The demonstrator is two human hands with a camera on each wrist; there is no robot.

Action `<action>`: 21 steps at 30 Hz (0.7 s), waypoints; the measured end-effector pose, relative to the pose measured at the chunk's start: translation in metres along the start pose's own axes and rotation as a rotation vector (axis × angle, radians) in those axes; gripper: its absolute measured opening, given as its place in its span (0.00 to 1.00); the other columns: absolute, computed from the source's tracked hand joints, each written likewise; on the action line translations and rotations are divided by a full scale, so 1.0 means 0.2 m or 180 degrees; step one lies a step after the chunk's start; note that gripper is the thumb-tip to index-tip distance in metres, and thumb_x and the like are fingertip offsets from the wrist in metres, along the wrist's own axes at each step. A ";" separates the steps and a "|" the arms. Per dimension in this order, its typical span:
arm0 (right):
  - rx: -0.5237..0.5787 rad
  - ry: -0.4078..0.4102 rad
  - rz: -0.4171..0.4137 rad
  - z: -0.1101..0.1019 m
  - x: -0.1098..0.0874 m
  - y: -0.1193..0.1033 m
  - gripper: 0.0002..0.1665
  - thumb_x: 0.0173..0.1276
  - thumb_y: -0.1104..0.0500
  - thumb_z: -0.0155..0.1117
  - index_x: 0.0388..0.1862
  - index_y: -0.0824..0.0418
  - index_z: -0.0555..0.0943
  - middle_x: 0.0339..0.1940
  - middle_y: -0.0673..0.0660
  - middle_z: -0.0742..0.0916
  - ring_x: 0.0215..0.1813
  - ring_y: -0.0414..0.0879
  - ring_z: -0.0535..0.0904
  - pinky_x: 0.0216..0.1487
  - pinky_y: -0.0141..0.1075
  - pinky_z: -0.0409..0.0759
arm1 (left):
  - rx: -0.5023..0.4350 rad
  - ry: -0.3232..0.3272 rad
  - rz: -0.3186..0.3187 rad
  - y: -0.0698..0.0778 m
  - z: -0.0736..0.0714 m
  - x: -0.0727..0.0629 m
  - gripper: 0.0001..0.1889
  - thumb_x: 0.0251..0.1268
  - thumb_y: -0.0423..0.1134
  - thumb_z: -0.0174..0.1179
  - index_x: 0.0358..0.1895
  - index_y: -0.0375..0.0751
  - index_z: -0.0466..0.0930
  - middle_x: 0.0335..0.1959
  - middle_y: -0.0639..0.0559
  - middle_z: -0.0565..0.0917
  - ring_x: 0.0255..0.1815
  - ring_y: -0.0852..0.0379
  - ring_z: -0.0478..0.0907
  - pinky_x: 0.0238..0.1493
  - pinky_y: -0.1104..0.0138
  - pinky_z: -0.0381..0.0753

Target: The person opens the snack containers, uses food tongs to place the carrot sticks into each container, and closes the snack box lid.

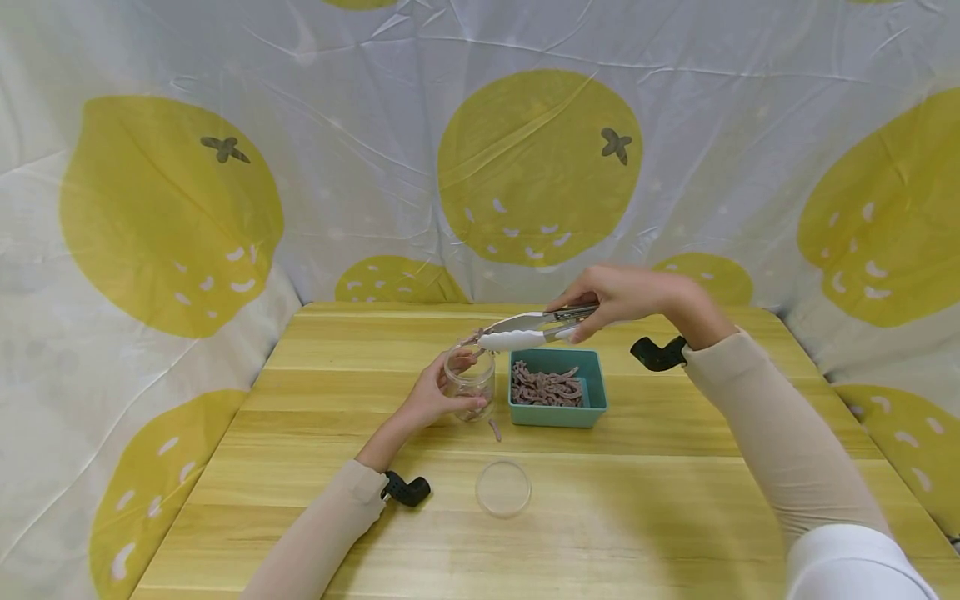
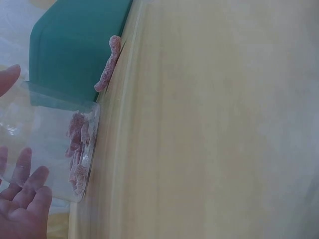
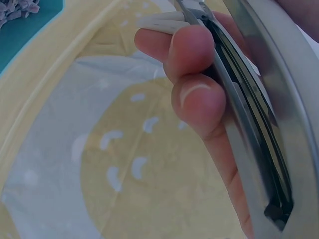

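- Head view: grasping clear jar [image 1: 471,382], just left of teal tub [image 1: 557,417], in left hand [image 1: 442,396], with thumb wrapped on near side.
- Gripping tongs [image 1: 517,340] in right hand [image 1: 626,292], raised near tub's far right corner; curled fingers confirmed in right wrist view. Tips aimed left of tub, over jar mouth.
- At tips, apparently, pinkish strand [image 1: 474,337]; cannot tell if 1 or more.
- Stage, as judged: partway through moving strands from tub to jar.
- Done so far: small heap of pinkish pieces [image 2: 76,149] at jar bottom, left of tub, seen in left wrist view. Plenty of room above heap.
- Left to move, by same reading: many strands [image 1: 543,386] inside tub, with bit of bare floor at tub's right end.
- Astray: 1 loose piece [image 1: 495,430] on wooden table [image 1: 622,517], just off tub's near left corner, outside both containers. Probably worth picking up.
- Lying flat, nearer than tub and slightly left: clear disc [image 1: 503,489], likely jar's lid. Not yet fitted.
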State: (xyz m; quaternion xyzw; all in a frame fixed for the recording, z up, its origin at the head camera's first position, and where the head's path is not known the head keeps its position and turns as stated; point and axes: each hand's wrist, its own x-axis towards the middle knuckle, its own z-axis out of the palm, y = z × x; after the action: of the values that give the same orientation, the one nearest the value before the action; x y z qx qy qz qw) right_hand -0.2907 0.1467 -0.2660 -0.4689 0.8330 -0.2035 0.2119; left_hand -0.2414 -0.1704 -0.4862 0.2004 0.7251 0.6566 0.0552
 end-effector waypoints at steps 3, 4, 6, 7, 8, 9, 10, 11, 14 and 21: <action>-0.0038 -0.0012 -0.0063 0.01 0.04 -0.01 0.31 0.65 0.54 0.73 0.65 0.64 0.79 0.23 0.44 0.78 0.20 0.38 0.59 0.27 0.34 0.64 | 0.0030 -0.0008 0.0052 0.00 0.00 0.00 0.41 0.53 0.20 0.72 0.71 0.35 0.64 0.69 0.28 0.67 0.73 0.38 0.63 0.73 0.45 0.55; -0.0054 -0.0020 -0.0071 0.01 0.05 -0.01 0.31 0.65 0.54 0.73 0.64 0.64 0.79 0.23 0.44 0.78 0.21 0.38 0.59 0.27 0.34 0.64 | 0.0039 -0.0007 0.0056 0.00 0.00 0.00 0.41 0.53 0.21 0.72 0.72 0.36 0.64 0.69 0.28 0.67 0.73 0.38 0.63 0.73 0.45 0.55; -0.0099 -0.0035 -0.0057 0.01 0.07 -0.02 0.30 0.65 0.55 0.74 0.64 0.63 0.80 0.23 0.44 0.78 0.21 0.38 0.60 0.27 0.33 0.63 | 0.0059 0.0002 0.0058 0.00 0.00 0.00 0.43 0.53 0.21 0.71 0.74 0.38 0.62 0.69 0.30 0.67 0.73 0.39 0.63 0.74 0.45 0.55; -0.0117 -0.0046 -0.0053 0.01 0.09 -0.02 0.30 0.64 0.55 0.74 0.64 0.63 0.80 0.22 0.45 0.78 0.21 0.39 0.61 0.27 0.33 0.63 | 0.0069 0.0005 0.0052 0.00 0.00 0.00 0.45 0.53 0.21 0.71 0.75 0.39 0.61 0.69 0.31 0.68 0.73 0.39 0.64 0.74 0.46 0.55; -0.0120 -0.0064 -0.0042 0.01 0.10 -0.02 0.30 0.64 0.55 0.74 0.63 0.63 0.80 0.26 0.45 0.82 0.23 0.38 0.64 0.28 0.33 0.65 | 0.0077 0.0015 0.0027 0.00 0.00 0.00 0.46 0.53 0.21 0.72 0.76 0.40 0.60 0.69 0.32 0.68 0.72 0.40 0.64 0.74 0.47 0.56; -0.0116 -0.0085 -0.0053 0.01 0.11 -0.03 0.30 0.63 0.56 0.75 0.63 0.64 0.80 0.30 0.46 0.85 0.24 0.39 0.67 0.29 0.33 0.67 | 0.0091 0.0026 0.0006 0.00 0.00 0.00 0.47 0.53 0.21 0.72 0.77 0.41 0.59 0.69 0.33 0.69 0.72 0.41 0.65 0.74 0.47 0.56; -0.0104 -0.0106 -0.0064 0.01 0.11 -0.03 0.30 0.63 0.56 0.75 0.63 0.65 0.81 0.35 0.48 0.87 0.26 0.39 0.71 0.31 0.34 0.69 | 0.0102 0.0029 -0.0014 0.00 0.00 0.00 0.48 0.53 0.21 0.72 0.77 0.42 0.58 0.69 0.34 0.70 0.72 0.42 0.65 0.73 0.48 0.57; -0.0102 -0.0122 -0.0072 0.02 0.12 -0.03 0.30 0.63 0.57 0.75 0.62 0.65 0.81 0.39 0.49 0.88 0.28 0.40 0.74 0.32 0.34 0.71 | 0.0103 0.0031 -0.0027 0.00 0.00 0.00 0.48 0.53 0.21 0.72 0.78 0.42 0.57 0.69 0.35 0.70 0.72 0.42 0.65 0.74 0.48 0.57; -0.0088 -0.0177 -0.0070 0.02 0.14 -0.05 0.29 0.62 0.59 0.75 0.61 0.67 0.81 0.42 0.52 0.89 0.30 0.42 0.77 0.33 0.35 0.74 | 0.0111 0.0044 -0.0065 0.00 0.00 0.00 0.47 0.54 0.22 0.71 0.77 0.40 0.58 0.68 0.35 0.71 0.72 0.41 0.65 0.73 0.48 0.58; -0.0144 -0.0297 0.0059 0.02 0.19 -0.09 0.28 0.62 0.61 0.75 0.60 0.68 0.81 0.40 0.54 0.89 0.28 0.42 0.76 0.31 0.35 0.72 | 0.0097 0.0042 -0.0078 0.00 0.00 0.00 0.46 0.54 0.22 0.72 0.76 0.39 0.59 0.68 0.39 0.72 0.70 0.44 0.68 0.72 0.52 0.62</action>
State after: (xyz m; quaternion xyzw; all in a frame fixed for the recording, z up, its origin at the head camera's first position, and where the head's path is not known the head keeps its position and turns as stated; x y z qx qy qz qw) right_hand -0.2952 0.1047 -0.2659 -0.4747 0.8309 -0.1606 0.2417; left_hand -0.2414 -0.1709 -0.4861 0.1880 0.7378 0.6460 0.0553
